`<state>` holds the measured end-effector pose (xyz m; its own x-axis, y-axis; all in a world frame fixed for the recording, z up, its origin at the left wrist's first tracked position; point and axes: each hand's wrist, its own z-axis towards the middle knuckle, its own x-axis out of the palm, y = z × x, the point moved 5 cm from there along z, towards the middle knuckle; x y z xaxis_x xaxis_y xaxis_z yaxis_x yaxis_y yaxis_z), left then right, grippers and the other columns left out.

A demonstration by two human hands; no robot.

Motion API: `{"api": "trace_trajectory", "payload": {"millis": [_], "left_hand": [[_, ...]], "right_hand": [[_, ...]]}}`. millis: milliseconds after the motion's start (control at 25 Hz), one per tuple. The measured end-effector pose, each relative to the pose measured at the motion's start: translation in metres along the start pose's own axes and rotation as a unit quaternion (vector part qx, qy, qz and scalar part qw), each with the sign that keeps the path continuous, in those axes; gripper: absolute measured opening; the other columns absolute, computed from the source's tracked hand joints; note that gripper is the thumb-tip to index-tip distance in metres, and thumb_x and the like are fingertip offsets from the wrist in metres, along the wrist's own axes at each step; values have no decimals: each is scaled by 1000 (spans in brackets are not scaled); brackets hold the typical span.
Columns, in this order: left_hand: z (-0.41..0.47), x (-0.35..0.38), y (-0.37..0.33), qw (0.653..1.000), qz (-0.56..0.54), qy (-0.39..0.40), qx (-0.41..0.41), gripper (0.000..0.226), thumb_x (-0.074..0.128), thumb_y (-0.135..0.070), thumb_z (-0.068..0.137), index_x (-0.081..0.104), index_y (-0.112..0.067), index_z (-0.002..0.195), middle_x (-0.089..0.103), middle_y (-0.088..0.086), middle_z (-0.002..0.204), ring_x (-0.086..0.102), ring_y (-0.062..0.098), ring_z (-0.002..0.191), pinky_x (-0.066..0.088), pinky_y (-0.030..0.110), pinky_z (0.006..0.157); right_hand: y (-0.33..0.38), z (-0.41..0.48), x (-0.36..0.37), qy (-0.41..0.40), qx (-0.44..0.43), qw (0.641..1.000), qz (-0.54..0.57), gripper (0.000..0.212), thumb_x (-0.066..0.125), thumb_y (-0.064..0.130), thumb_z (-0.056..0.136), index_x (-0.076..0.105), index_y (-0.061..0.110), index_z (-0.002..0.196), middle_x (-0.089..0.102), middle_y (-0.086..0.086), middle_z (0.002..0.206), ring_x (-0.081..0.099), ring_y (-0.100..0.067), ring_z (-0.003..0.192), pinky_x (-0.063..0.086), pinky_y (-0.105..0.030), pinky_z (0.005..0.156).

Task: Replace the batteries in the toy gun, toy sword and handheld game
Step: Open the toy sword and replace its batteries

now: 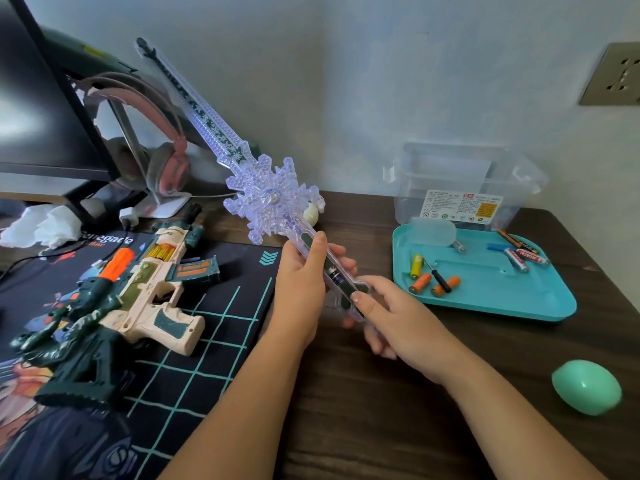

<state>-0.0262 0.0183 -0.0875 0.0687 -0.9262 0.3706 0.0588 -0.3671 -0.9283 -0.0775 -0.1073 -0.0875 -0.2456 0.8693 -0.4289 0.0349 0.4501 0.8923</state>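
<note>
Head view. Toy sword point(239, 157) held above desk point(381, 410), blade slanting up-left, handle turned face-up toward camera, likely so battery bay could be checked. Left hand point(298, 282) wrapped handle just below snowflake guard point(270, 199), thumb laid along top. Right hand point(391, 306) pinched pommel end, thumb on top, fingers curled beneath. Toy gun point(138, 289) lay on mat point(207, 323), left. Batteries point(419, 283) and screwdriver point(438, 277) lay in teal tray point(485, 306), handy on right. Bay cover on or off: could not tell. Fingers under handle hidden. Green egg-shaped object point(585, 386) at right; whether handheld game, unclear.
</note>
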Motion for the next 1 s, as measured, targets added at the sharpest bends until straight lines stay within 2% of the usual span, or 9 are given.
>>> {"api": "trace_trajectory", "payload": {"millis": [120, 240, 320, 400, 480, 560, 680, 880, 1000], "left_hand": [[-3, -2, -4, 998, 52, -12, 40, 12, 50, -26, 102, 52, -17, 108, 67, 6, 83, 71, 17, 69, 62, 38, 69], [-2, -6, -7, 993, 83, -30, 74, 10, 52, -26, 101, 51, -18, 106, 67, 4, 83, 71, 17, 68, 60, 34, 66], [0, -10, -10, 990, 93, -52, 95, 10, 55, -26, 100, 52, -18, 105, 67, 3, 81, 71, 18, 67, 60, 36, 67], [0, -14, -13, 987, 95, -72, 108, 9, 58, -26, 98, 53, -19, 102, 67, 0, 77, 71, 20, 65, 60, 40, 68], [-1, -18, -15, 984, 105, -91, 111, 11, 61, -27, 96, 54, -19, 99, 67, -2, 71, 71, 21, 63, 60, 42, 66], [-1, -19, -16, 983, 112, -101, 101, 13, 63, -28, 95, 54, -18, 97, 66, -2, 68, 70, 20, 59, 59, 39, 63], [-2, -20, -16, 983, 123, -109, 83, 14, 64, -27, 93, 54, -17, 93, 64, -2, 65, 67, 17, 53, 54, 32, 54], [-2, -20, -20, 983, 151, -86, 65, 19, 64, -24, 93, 55, -9, 98, 62, -1, 64, 64, 17, 49, 54, 33, 53], [-1, -22, -25, 980, 168, -86, 62, 17, 63, -24, 93, 54, -11, 96, 63, 0, 65, 65, 19, 50, 53, 33, 52]], "right_hand": [[-4, -4, -10, 47, 31, 998, -7, 35, 46, 33, 99, 36, 39, 132, 73, 0, 83, 55, -10, 49, 49, -23, 52], [-9, -9, -14, 72, 53, 996, -14, 40, 49, 25, 98, 37, 35, 135, 72, 0, 88, 62, -11, 55, 52, -25, 52], [-14, -5, -19, 21, 52, 997, -60, 37, 48, 25, 98, 43, 33, 133, 70, 2, 85, 66, -9, 64, 55, -24, 58], [-16, 0, -28, -74, 32, 985, -152, 36, 50, 31, 97, 46, 36, 132, 68, 10, 104, 64, -5, 90, 54, -25, 79], [-5, -3, -30, -166, -40, 959, -228, 34, 55, 35, 94, 54, 36, 127, 59, 16, 121, 51, 1, 107, 43, -21, 95], [12, -9, -21, -201, -154, 947, -196, 25, 62, 30, 90, 65, 31, 114, 61, 17, 108, 53, 5, 97, 45, -12, 88], [25, -9, 1, -166, -264, 928, -203, 16, 68, 22, 86, 71, 24, 101, 65, 12, 93, 58, -1, 87, 47, -14, 78], [27, -6, 5, -122, -292, 927, -203, 24, 69, 21, 85, 71, 24, 108, 67, 10, 96, 59, -2, 88, 49, -16, 78], [28, -7, 9, -124, -316, 916, -213, 23, 69, 20, 85, 71, 21, 108, 68, 9, 96, 61, -3, 88, 50, -19, 78]]}}
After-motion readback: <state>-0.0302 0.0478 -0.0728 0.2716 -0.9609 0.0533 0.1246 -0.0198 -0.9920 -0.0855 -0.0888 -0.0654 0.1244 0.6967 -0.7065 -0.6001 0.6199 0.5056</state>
